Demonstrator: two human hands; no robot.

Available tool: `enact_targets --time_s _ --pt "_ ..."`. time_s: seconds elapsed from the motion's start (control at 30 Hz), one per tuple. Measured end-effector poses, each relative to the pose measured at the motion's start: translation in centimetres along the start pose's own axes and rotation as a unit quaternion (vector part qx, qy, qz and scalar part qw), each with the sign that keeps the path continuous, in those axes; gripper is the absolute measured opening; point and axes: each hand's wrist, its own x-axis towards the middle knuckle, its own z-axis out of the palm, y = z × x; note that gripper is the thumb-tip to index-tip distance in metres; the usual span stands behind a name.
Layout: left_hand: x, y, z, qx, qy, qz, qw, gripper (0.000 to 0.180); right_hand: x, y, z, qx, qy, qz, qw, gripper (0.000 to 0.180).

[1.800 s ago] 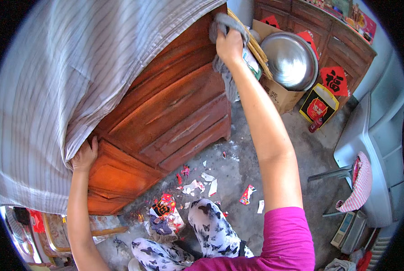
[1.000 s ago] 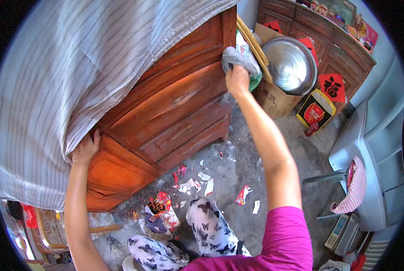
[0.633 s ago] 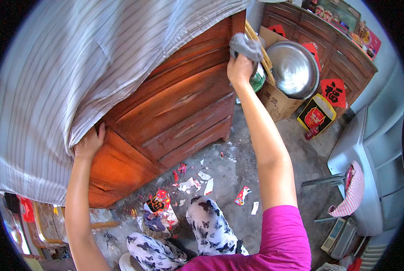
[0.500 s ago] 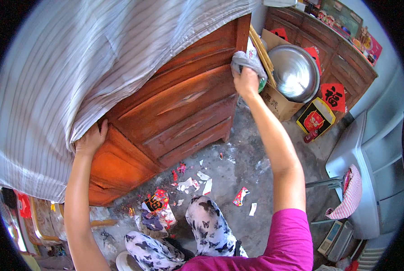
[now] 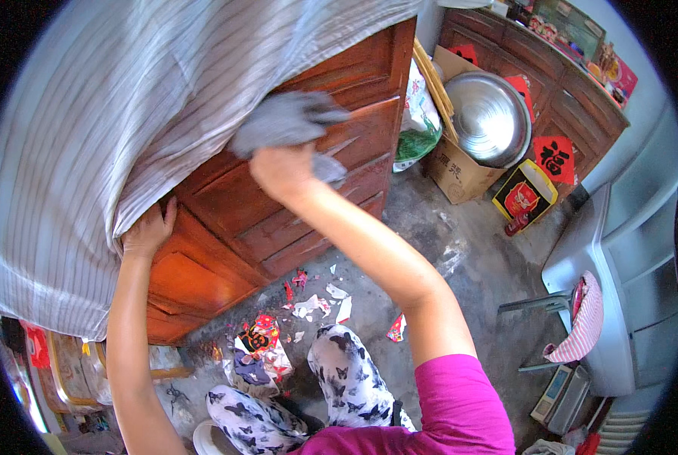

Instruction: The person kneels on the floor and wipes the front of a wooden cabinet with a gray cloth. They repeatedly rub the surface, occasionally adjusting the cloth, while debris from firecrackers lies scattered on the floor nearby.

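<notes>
My right hand (image 5: 284,173) is closed on a grey rag (image 5: 289,121), blurred by motion, in front of the brown wooden cabinet (image 5: 293,208). Part of the rag hangs out below my fingers. A white and grey striped cloth (image 5: 157,98) drapes over the cabinet's top and left side. At its lower hem, my left hand (image 5: 148,231) holds the cloth back against the cabinet's front, the thumb showing and the other fingers partly covered. The carved panels on the front are bare where the cloth is drawn up.
Torn red and white paper scraps (image 5: 308,305) litter the concrete floor (image 5: 422,235) by my knees. Right of the cabinet stand a plastic bag (image 5: 418,125), a cardboard box (image 5: 460,174) and a round metal basin (image 5: 492,120). A stool with a striped cushion (image 5: 581,322) stands at the right.
My right hand has swept the rag leftward from the cabinet's right edge across its front, uncovering the plastic bag. My left hand stays at the cloth's hem.
</notes>
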Motion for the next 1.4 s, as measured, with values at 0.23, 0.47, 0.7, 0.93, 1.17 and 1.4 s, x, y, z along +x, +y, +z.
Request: enact_targets --time_s 0.23,0.47,0.7,0.93,1.17,1.4 --pt "-0.6 -1.7 0.2 0.071 0.082 0.05 0.993 0.061 2.5 8.3 -0.4 0.5 0.001 -0.024 0.866 0.025" --pt "0.8 -0.4 -0.2 0.047 0.131 0.047 0.989 0.057 0.6 25.1 0.0 -0.034 0.033 0.065 0.997 0.044" --pt "0.3 -0.6 0.6 0.036 0.1 0.039 0.994 0.062 -4.1 6.5 5.7 0.293 0.045 0.328 0.897 0.061" --pt "-0.1 -1.5 0.3 0.053 0.116 0.054 0.99 0.059 -7.2 7.1 7.1 0.358 -0.141 -0.126 0.914 0.058" --pt "0.9 1.3 0.5 0.003 0.06 -0.008 0.998 0.055 -11.3 34.3 7.0 0.059 -0.145 0.465 0.872 0.056" --pt "-0.1 -1.0 0.1 0.041 0.047 0.021 0.998 0.062 -10.0 31.3 0.7 0.173 0.011 0.467 0.867 0.063"
